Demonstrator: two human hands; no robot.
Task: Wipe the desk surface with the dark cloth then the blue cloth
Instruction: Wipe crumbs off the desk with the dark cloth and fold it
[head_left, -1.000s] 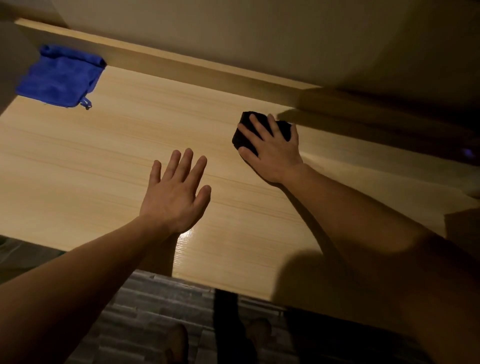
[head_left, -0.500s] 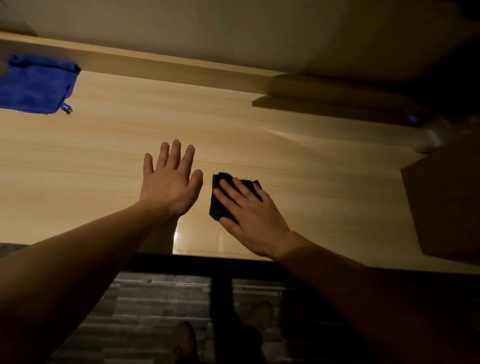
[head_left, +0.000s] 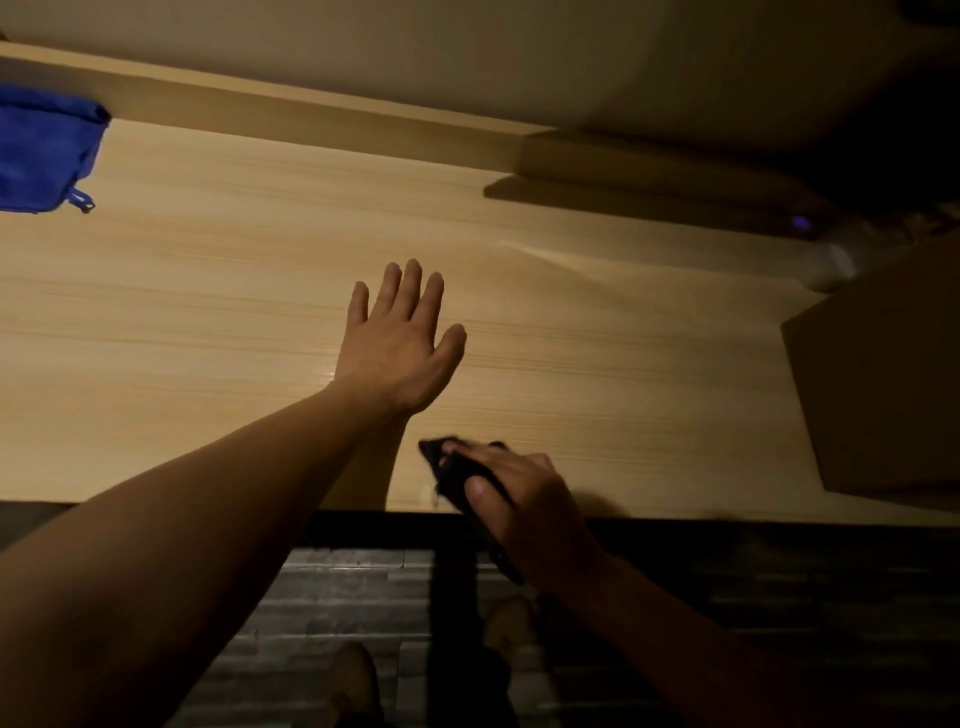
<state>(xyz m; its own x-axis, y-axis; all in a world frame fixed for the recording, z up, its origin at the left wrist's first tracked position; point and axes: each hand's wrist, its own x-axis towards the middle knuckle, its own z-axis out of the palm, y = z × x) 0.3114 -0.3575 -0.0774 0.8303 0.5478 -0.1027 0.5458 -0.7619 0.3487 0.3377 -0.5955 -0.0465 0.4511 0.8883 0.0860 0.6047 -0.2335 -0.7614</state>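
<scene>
We see the right hand (head_left: 524, 499) at the near edge of the table (head_left: 208, 312), its grip closed around the dark cloth (head_left: 457, 470), which is bunched under the fingers and thumb. The left hand (head_left: 397, 343) is just beyond it and a little to the left, flat and wide open, holding nothing. The blue cloth (head_left: 44, 153) lies far to the left, at the back corner.
</scene>
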